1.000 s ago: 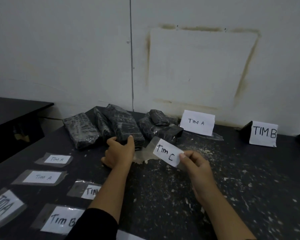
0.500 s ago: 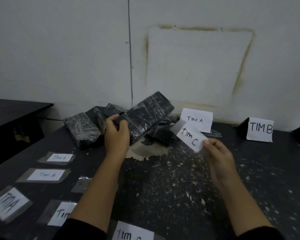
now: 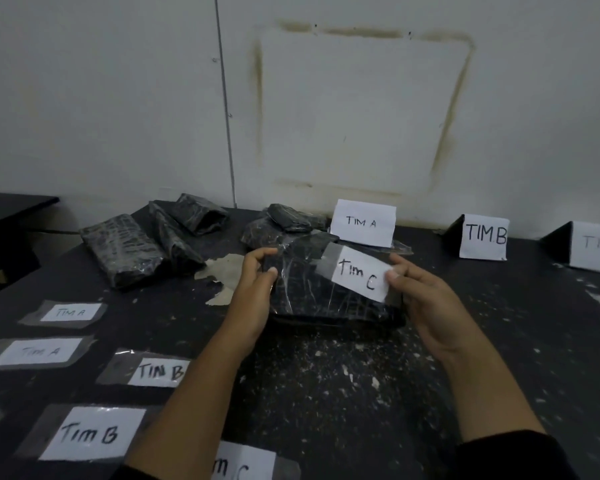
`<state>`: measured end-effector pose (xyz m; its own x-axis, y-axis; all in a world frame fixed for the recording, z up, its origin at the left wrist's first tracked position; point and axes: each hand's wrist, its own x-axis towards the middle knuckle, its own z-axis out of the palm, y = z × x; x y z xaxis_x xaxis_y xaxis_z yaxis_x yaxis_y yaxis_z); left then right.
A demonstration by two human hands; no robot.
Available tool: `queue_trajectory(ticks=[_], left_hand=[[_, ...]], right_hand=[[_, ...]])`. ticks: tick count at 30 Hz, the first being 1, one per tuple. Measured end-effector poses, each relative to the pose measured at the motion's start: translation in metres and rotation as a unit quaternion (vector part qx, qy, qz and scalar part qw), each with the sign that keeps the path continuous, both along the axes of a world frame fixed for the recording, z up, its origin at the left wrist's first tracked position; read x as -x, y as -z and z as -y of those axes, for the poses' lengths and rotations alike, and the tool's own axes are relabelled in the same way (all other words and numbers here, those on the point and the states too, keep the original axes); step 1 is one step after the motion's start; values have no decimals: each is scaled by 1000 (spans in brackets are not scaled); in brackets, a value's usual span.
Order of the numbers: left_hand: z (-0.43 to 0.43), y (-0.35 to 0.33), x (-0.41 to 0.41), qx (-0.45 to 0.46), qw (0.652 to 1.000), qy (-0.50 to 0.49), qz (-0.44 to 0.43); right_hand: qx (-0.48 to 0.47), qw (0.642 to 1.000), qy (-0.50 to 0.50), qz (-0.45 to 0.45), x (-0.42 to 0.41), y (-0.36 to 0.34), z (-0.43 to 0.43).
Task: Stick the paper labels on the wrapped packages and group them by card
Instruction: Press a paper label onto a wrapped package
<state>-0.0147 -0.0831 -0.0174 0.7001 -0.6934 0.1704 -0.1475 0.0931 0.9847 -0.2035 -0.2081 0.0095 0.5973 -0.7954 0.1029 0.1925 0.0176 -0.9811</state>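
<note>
A black wrapped package [image 3: 312, 292] lies on the dark table [image 3: 361, 393] in front of me. My left hand [image 3: 257, 289] grips its left end. My right hand [image 3: 426, 299] pinches the right edge of a white "Tim C" label [image 3: 359, 277] with tape, held against the package's top right. Several more wrapped packages lie behind, left [image 3: 122, 252] and centre [image 3: 284, 220]. Taped labels lie flat at the left: "TIM A" [image 3: 70, 312], a second "TIM A" [image 3: 40, 351], "TIM B" [image 3: 160, 372], a larger "TIM B" [image 3: 92, 434] and a partly visible "TIM C" [image 3: 243, 465].
Standing cards line the back by the wall: "TIM A" [image 3: 362, 223], "TIM B" [image 3: 484, 237] and a third card [image 3: 594, 247] cut off at the right edge. A patch of peeled tabletop [image 3: 222, 271] shows left of the package. A second dark table [image 3: 11, 209] stands at far left.
My left hand has brought the package from the pile down onto the table in front of me. My right hand has moved the "Tim C" label onto its top.
</note>
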Motion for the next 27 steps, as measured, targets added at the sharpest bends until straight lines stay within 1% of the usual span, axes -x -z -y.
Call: queue_trajectory(ticks=[4, 9, 12, 15, 19, 23, 27], left_hand=[[2, 9, 0, 1, 1000, -26, -15], [10, 13, -3, 6, 999, -40, -26], [12, 16, 1, 20, 999, -31, -19], [13, 17, 5, 39, 998, -40, -4], [12, 17, 10, 67, 996, -51, -16], [11, 17, 15, 91, 995, -47, 15], [9, 20, 17, 78, 994, -43, 63]], right_hand=[[14, 1000, -1, -18, -1, 8, 3], [55, 996, 12, -66, -5, 12, 4], [74, 992, 31, -94, -8, 13, 0], [94, 988, 28, -117, -11, 13, -4], [126, 977, 39, -167, -13, 14, -5], [133, 972, 56, -185, -14, 14, -6], [123, 974, 64, -179, -15, 14, -7]])
